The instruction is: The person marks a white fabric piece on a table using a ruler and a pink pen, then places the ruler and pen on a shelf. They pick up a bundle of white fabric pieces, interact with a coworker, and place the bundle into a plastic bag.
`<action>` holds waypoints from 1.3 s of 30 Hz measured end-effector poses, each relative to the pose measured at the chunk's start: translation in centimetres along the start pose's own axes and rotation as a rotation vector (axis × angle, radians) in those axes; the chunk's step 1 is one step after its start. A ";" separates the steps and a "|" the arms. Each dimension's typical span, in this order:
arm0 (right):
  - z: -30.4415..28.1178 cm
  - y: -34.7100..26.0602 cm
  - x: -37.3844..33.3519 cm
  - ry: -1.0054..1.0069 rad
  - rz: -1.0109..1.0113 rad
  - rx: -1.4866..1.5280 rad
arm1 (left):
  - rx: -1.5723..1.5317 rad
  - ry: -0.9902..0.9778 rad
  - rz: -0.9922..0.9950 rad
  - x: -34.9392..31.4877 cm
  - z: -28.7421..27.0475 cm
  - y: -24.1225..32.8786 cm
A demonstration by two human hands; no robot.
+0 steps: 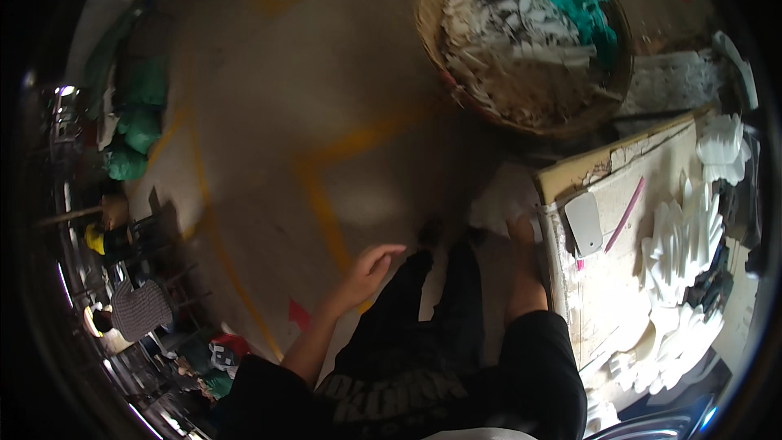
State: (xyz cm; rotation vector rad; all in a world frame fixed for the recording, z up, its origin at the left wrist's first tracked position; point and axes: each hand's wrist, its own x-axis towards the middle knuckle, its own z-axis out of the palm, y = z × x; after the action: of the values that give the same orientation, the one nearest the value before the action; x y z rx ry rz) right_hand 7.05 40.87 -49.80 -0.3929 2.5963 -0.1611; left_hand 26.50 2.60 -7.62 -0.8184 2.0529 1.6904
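Left hand [371, 270] hung free over the bare floor [269, 114], fingers loosely spread and curled, holding nothing. Right hand [521, 232] was down at the near-left edge of the bench [607, 293], just beside a pale sheet [501, 200] hanging off that edge; grip there too dark and blurred to tell. On the bench: a flat grey pad [584, 224], a pink stick [626, 213] to its right, and further right white cut shapes [684, 244] fanned in stacks. A basket [432, 24] of white offcuts with a green cloth [582, 8] stood far, beyond the bench.

Risk, judged: the stacks sat close to the bench's right rim; a knock to the bench could topple them. The sheet, barely supported, could slip to the floor.
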 end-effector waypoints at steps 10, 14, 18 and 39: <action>5.5 0.5 -11.5 -0.359 -0.712 -0.543 | -0.140 0.187 1.482 -12.5 -7.5 32.3; 4.7 -4.1 -18.9 -0.184 0.059 0.264 | -0.270 -0.023 1.742 -16.4 -7.1 34.0; -9.5 -9.2 -24.6 -0.253 0.051 0.208 | -0.107 -0.114 1.524 -17.0 -6.2 32.0; -32.4 -21.5 -56.6 -0.133 -0.125 0.487 | 0.728 -0.380 0.426 -1.3 15.1 4.6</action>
State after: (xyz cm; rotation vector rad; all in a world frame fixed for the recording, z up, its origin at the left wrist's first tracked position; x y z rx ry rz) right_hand 43.21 39.06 8.56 -0.3694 2.2999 -0.7645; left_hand 23.29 18.12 -6.62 0.1688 2.3863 0.9963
